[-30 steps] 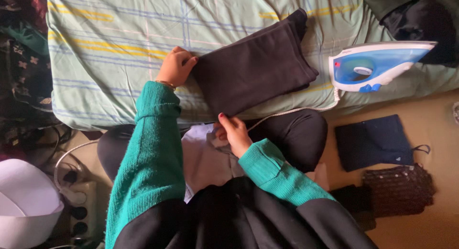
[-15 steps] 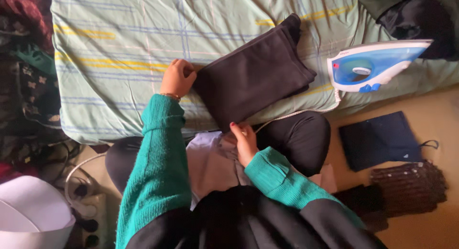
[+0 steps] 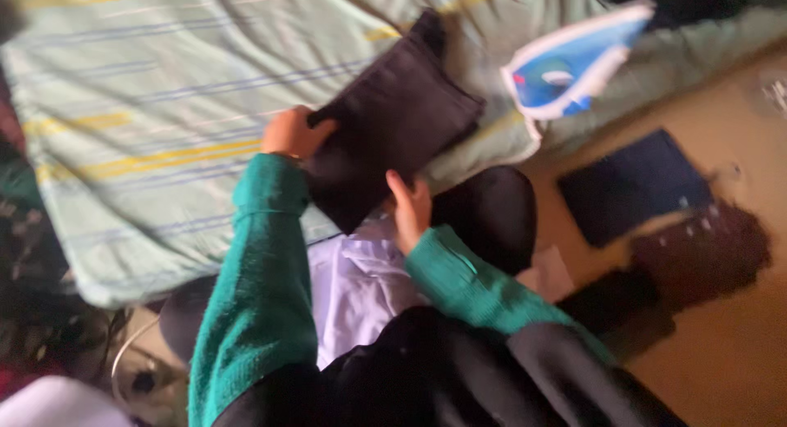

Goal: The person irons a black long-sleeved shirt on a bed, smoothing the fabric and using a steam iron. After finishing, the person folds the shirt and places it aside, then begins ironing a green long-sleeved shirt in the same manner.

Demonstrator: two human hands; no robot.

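A folded black garment (image 3: 385, 120) lies tilted on a pale green striped blanket (image 3: 139, 124). My left hand (image 3: 291, 134) grips its left corner. My right hand (image 3: 410, 207) holds its lower edge from beneath, fingers curled on the cloth. Both arms wear green knit sleeves. A white cloth (image 3: 357, 283) rests on my lap below the hands. The picture is blurred by motion.
A blue and white iron (image 3: 566, 66) stands on the blanket to the right of the garment. On the tan floor at right lie a folded dark blue cloth (image 3: 631, 185) and a dark brown knit piece (image 3: 705, 251). A white cable (image 3: 131, 353) is at lower left.
The view has swung and tilted. Both hands have kept hold of the black garment, and its near edge looks raised off the blanket. The right hand has moved up under it.
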